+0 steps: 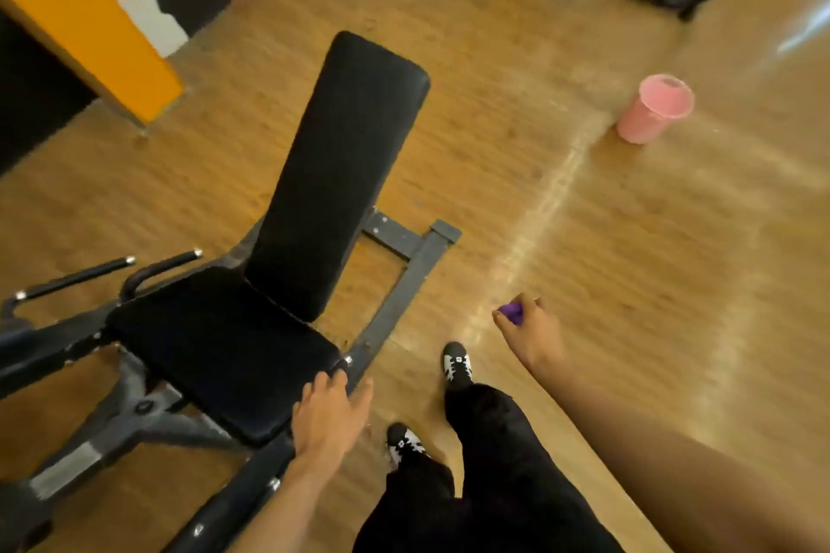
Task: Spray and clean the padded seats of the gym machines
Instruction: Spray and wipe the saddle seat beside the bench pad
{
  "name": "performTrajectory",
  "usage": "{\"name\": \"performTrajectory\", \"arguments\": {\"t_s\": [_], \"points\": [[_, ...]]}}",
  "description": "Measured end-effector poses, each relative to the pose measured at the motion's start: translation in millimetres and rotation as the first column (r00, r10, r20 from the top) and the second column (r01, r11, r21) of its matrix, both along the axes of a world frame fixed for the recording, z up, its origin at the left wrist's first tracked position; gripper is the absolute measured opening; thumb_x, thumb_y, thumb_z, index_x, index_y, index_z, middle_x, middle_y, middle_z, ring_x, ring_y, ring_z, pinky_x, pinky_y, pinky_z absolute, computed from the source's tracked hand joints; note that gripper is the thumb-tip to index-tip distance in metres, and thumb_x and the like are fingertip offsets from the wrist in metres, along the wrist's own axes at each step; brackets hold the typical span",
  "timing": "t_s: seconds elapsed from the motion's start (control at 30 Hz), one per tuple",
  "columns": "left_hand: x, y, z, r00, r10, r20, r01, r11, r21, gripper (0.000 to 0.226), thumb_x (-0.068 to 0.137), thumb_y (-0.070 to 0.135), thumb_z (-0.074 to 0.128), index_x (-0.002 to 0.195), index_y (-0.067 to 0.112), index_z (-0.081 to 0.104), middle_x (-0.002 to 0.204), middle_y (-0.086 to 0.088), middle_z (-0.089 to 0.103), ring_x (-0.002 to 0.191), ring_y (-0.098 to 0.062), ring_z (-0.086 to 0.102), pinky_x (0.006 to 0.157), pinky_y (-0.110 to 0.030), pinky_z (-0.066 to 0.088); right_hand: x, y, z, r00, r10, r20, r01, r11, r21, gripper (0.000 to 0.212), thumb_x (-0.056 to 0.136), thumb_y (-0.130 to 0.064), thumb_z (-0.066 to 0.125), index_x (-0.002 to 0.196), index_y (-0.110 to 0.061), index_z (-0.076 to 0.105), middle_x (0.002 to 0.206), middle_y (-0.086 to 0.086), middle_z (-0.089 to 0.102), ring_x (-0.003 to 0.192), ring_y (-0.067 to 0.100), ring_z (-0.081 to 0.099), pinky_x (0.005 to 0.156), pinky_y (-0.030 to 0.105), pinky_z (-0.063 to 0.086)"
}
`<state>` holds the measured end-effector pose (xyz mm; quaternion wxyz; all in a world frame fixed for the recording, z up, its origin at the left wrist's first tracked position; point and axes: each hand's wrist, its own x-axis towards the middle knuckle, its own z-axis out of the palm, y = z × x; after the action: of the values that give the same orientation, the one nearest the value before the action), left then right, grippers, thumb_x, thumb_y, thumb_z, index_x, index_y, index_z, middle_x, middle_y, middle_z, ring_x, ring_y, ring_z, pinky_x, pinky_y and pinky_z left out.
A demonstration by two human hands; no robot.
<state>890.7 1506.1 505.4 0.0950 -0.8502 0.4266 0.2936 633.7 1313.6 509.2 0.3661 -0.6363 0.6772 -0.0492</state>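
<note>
Resting spread left hand [330, 413] on black rectangular padded seat [224, 350], 8 o'clock; right hand [532, 335], 4 o'clock, pinches small purple item [512, 313], prob. cloth. Step: approach; next likely needs item brought to seat

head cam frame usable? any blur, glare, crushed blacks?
Head view: motion blur all over, floor grain smeared into streaks. Head view: white glare on the floor at top right. Head view: seat pad is near-featureless black; the purple item in the right hand is too blurred to identify.
</note>
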Motion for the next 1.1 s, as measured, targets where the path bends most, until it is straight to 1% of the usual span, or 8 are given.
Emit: {"name": "performTrajectory", "arguments": {"t_s": [0.13, 0.23, 0.3, 0.4, 0.53, 0.73, 0.87, 1.1], "points": [[-35, -15, 9, 0.990, -0.140, -0.019, 0.141, 0.988, 0.064, 0.062, 0.098, 0.069, 0.032, 0.132, 0.024, 0.056, 0.135, -0.002, 0.052, 0.125, -0.024, 0.049, 0.094, -0.038, 0.050, -95, 56, -12, 0.960, -0.277, -0.049, 0.279, 0.959, 0.045, 0.021, 0.092, -0.034, 0.067, 0.100, -0.016, 0.058, 0.095, 0.003, 0.051, 0.081, 0.020, 0.048, 0.075, 0.028, 0.035], [-61, -35, 17, 0.974, -0.227, -0.021, 0.228, 0.970, 0.090, 0.057, 0.098, 0.068, 0.035, 0.131, 0.026, 0.056, 0.135, 0.000, 0.053, 0.125, -0.023, 0.051, 0.093, -0.037, 0.049, -155, 93, -26, 0.884, -0.463, -0.064, 0.467, 0.874, 0.137, 0.021, 0.090, -0.038, 0.068, 0.090, -0.020, 0.057, 0.094, 0.005, 0.059, 0.081, 0.022, 0.055, 0.073, 0.031, 0.040], [-75, -53, 18, 0.963, -0.268, -0.017, 0.268, 0.956, 0.115, 0.056, 0.099, 0.067, 0.035, 0.128, 0.025, 0.057, 0.134, 0.000, 0.055, 0.125, -0.024, 0.052, 0.093, -0.037, 0.049, -186, 110, -32, 0.827, -0.560, -0.051, 0.560, 0.810, 0.175, 0.020, 0.089, -0.038, 0.068, 0.086, -0.021, 0.058, 0.089, 0.005, 0.063, 0.082, 0.023, 0.059, 0.073, 0.034, 0.044], [-101, -85, 14, 0.951, -0.310, -0.007, 0.309, 0.946, 0.102, 0.054, 0.098, 0.068, 0.034, 0.120, 0.024, 0.059, 0.127, -0.001, 0.059, 0.120, -0.025, 0.055, 0.092, -0.039, 0.050, -221, 121, -40, 0.752, -0.659, 0.008, 0.644, 0.738, 0.202, 0.018, 0.089, -0.028, 0.071, 0.084, -0.015, 0.060, 0.082, 0.005, 0.064, 0.083, 0.025, 0.061, 0.074, 0.035, 0.048], [-138, -127, 10, 0.922, -0.386, 0.025, 0.384, 0.922, 0.059, 0.058, 0.100, 0.065, 0.034, 0.130, 0.023, 0.059, 0.128, -0.001, 0.059, 0.119, -0.024, 0.057, 0.089, -0.037, 0.049, -257, 107, -49, 0.732, -0.681, 0.012, 0.659, 0.713, 0.241, 0.018, 0.089, -0.026, 0.071, 0.082, -0.013, 0.060, 0.078, 0.005, 0.064, 0.082, 0.027, 0.061, 0.070, 0.035, 0.045], [-190, -195, 12, 0.886, -0.464, 0.004, 0.463, 0.886, -0.025, 0.050, 0.100, 0.061, 0.037, 0.124, 0.022, 0.057, 0.121, -0.001, 0.059, 0.111, -0.023, 0.058, 0.086, -0.038, 0.053, -290, 69, -47, 0.663, -0.746, 0.055, 0.706, 0.649, 0.284, 0.016, 0.092, -0.027, 0.067, 0.084, -0.017, 0.057, 0.072, 0.006, 0.065, 0.067, 0.024, 0.060, 0.066, 0.037, 0.049], [-218, -241, 5, 0.840, -0.542, 0.010, 0.542, 0.840, 0.008, 0.052, 0.100, 0.060, 0.038, 0.127, 0.020, 0.058, 0.122, -0.002, 0.058, 0.113, -0.022, 0.056, 0.088, -0.039, 0.053, -314, 44, -46, 0.652, -0.757, 0.046, 0.714, 0.633, 0.298, 0.015, 0.094, -0.026, 0.064, 0.085, -0.016, 0.057, 0.066, 0.007, 0.063, 0.056, 0.022, 0.057, 0.056, 0.031, 0.043], [-257, -337, -13, 0.801, -0.598, 0.005, 0.598, 0.801, 0.042, 0.053, 0.100, 0.060, 0.035, 0.126, 0.020, 0.059, 0.126, -0.004, 0.061, 0.116, -0.025, 0.056, 0.093, -0.041, 0.050, -363, -19, -50, 0.696, -0.714, -0.075, 0.702, 0.654, 0.283, 0.018, 0.092, -0.031, 0.069, 0.089, -0.018, 0.058, 0.078, 0.006, 0.067, 0.072, 0.025, 0.065, 0.068, 0.038, 0.053]]}}
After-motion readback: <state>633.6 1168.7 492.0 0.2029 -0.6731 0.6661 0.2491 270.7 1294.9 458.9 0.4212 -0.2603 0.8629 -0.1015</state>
